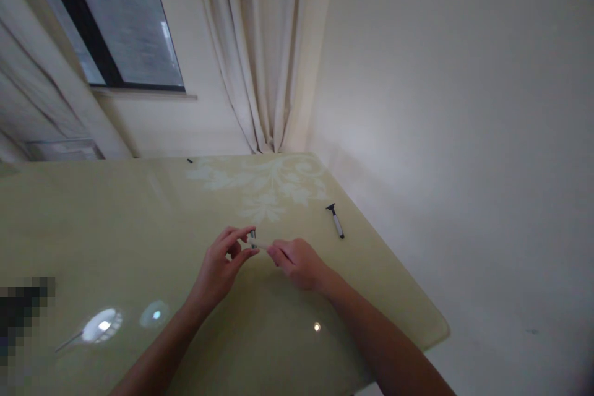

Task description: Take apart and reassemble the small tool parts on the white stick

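Note:
Over the table (199,210), my left hand (225,263) pinches a small razor cartridge (253,234) by its two ends, between thumb and fingertips. My right hand (297,262) is closed around a thin whitish stick (262,246), whose pale tip meets the cartridge. The hand hides the rest of the stick, and I cannot make out its exact kind. To the right of both hands a razor (337,223) with a grey and black handle lies on the table, its dark head pointing away from me.
Near the far table edge lies a small dark piece (189,161). A white wall (455,136) runs along the table's right side. Beyond the far edge hang curtains (260,49) beside a window (125,18). Lamp reflections show on the glossy tabletop.

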`<action>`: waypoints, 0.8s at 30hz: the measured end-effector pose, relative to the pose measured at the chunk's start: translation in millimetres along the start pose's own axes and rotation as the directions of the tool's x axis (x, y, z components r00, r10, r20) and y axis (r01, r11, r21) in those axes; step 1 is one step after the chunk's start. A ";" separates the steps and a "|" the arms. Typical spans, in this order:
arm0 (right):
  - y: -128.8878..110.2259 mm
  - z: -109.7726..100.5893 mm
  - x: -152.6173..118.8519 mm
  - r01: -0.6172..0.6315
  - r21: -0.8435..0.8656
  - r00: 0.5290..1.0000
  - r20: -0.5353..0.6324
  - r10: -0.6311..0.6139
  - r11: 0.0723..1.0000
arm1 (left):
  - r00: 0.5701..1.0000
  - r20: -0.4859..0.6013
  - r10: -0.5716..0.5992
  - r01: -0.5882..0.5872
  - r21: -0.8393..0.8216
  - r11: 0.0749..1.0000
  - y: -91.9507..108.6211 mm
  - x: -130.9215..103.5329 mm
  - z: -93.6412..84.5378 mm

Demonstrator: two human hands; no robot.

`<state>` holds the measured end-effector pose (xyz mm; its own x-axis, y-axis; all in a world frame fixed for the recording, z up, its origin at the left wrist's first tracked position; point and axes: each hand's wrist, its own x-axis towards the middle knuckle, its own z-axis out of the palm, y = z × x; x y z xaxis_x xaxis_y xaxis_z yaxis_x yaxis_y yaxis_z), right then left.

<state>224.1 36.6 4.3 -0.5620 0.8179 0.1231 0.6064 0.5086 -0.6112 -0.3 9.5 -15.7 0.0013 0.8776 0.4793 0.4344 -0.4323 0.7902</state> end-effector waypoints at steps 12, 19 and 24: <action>1.4 -0.4 -0.6 -0.049 -0.035 0.998 -0.028 0.048 0.998 | 1.000 -0.015 -0.023 0.023 -0.009 1.000 0.5 1.3 -0.1; -2.1 -3.5 -1.0 0.011 0.001 0.999 0.037 -0.011 1.000 | 1.000 -0.002 -0.025 0.025 0.000 1.000 3.0 1.9 -1.1; -1.1 -3.3 -0.8 -0.044 -0.041 0.999 -0.033 0.043 0.998 | 1.000 0.001 -0.021 0.021 0.003 1.000 2.1 1.3 -1.2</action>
<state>225.7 36.2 7.5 -0.5166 0.8474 0.1228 0.6533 0.4828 -0.5832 -0.5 9.5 -12.9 -0.0073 0.8867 0.4622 0.4373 -0.4129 0.7989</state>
